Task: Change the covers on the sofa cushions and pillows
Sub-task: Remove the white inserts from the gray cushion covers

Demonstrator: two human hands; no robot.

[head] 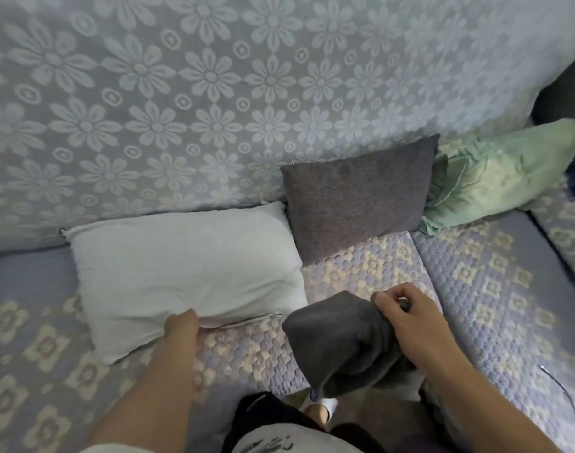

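A bare white pillow (185, 273) lies on the sofa seat (475, 289), its zip edge toward me. My left hand (181, 328) grips the pillow's near edge, fingers tucked under it and hidden. My right hand (407, 318) pinches the top edge of a dark grey cover (338, 341), which hangs bunched over the seat's front edge. A grey covered cushion (358, 197) leans against the flowered backrest (214, 93). A green pillow (495, 171) lies to its right.
The seat has a quilted lilac cover with cream flowers. A dark sofa part (567, 89) shows at the far right. My foot in a white sandal (322, 407) stands below the seat edge. A thin dark cord (560, 390) lies on the right seat.
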